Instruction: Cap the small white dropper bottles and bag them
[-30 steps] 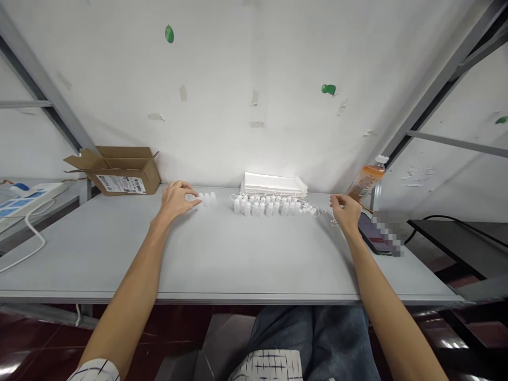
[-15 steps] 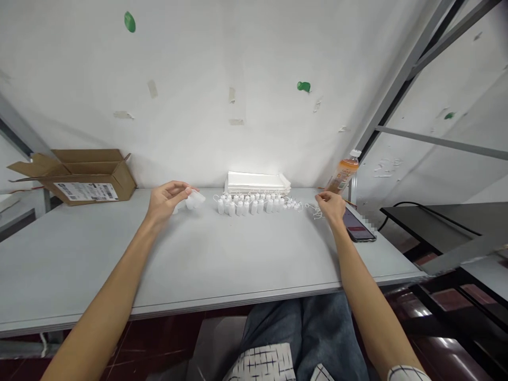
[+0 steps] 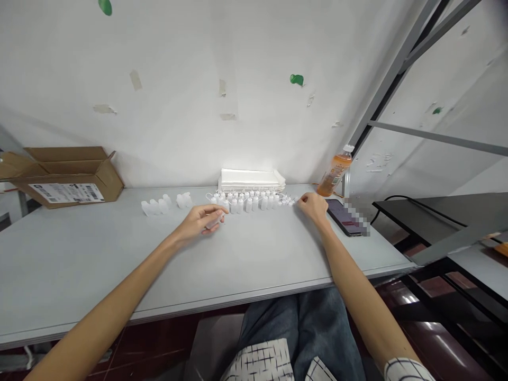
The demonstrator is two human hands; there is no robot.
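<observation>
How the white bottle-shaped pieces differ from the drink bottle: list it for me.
Size: the white bottle-shaped pieces are each far smaller than the drink bottle.
Colour: the pieces are white; the drink bottle looks orange, with a white cap.
Grouping: the pieces stand close together; the drink bottle stands apart from them.
Shared: both stand on the table.

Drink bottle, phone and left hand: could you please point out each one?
Drink bottle [image 3: 335,172], head view: middle of its side.
Phone [image 3: 343,216], head view: its dark screen.
Left hand [image 3: 197,221], head view: back of the hand.

The carton label [image 3: 67,193] and bottle label [image 3: 336,170] bear print too small to read
</observation>
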